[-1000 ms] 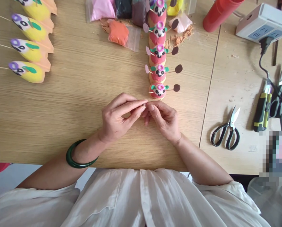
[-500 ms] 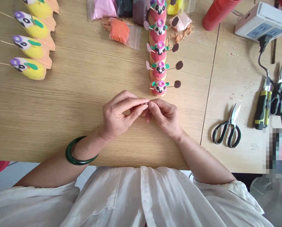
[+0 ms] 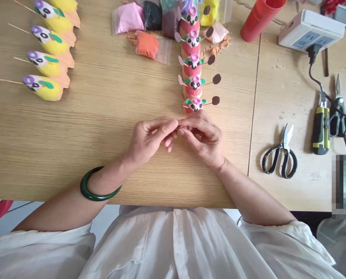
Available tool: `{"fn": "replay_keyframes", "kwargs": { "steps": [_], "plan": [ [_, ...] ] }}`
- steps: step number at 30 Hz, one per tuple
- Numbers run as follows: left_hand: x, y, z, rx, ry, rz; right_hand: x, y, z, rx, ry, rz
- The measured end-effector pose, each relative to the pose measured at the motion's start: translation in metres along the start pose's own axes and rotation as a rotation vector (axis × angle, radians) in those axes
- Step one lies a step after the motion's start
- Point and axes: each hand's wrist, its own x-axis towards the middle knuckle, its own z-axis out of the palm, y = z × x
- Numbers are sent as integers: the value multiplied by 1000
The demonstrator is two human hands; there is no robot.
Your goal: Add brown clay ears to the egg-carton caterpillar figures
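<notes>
A wood-grain tabletop (image 3: 103, 135) fills most of the frame, with the person's white shirt (image 3: 161, 244) along the lower edge. At the upper left stands a slanting row of yellow figures (image 3: 52, 68) with white faces, purple rings and green ears, backed by peach scalloped pieces; thin sticks point left from it. Running down from the upper centre is a column of red figures (image 3: 192, 70) with white faces, pink rings and green ears. A white power socket (image 3: 312, 33) with a black plug sits at the upper right.

In the middle of the frame, just below the lowest red figure, the hands meet. The left hand (image 3: 148, 140) and the right hand (image 3: 206, 139) both have thumb and fingers drawn together, fingertips touching or nearly so; whether something small is pinched between them, I cannot tell. A red tube (image 3: 260, 19) leans near the socket. At right lie black-handled scissors (image 3: 285, 146), blades slightly parted. A dark green bangle (image 3: 87, 190) circles the left forearm. A black-and-yellow tool (image 3: 321, 130) lies farther right. Bagged pink clay (image 3: 129, 18) and orange clay (image 3: 147, 44) lie at the upper centre. Smallest are the dark brown discs (image 3: 216, 100), on sticks right of the red figures.
</notes>
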Motion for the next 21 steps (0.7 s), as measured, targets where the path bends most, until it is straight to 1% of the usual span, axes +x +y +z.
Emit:
{"fn": "replay_keyframes", "kwargs": {
  "steps": [3, 6, 9, 11, 13, 15, 18, 21],
  "plan": [
    [4, 4, 1, -240, -44, -153, 0, -2, 0, -31, -8, 68],
    [6, 5, 0, -329, -50, -218, 0, -2, 0, -35, -5, 127],
    [6, 4, 0, -328, -2, -231, 2, -1, 0, -26, -19, 88],
    [6, 3, 0, -315, 31, -211, 2, 0, -1, -30, -45, 50],
    [6, 2, 0, -303, 33, -190, 2, 0, -1, -44, -58, 27],
    [6, 2, -1, -308, 9, -200, 1, -1, -2, -75, -46, 50],
    [7, 3, -2, -327, -17, -242, 0, -2, -2, -108, -37, 125],
    [7, 4, -2, -294, 11, -227, -1, -1, -2, -91, -93, 156]
  ]
}}
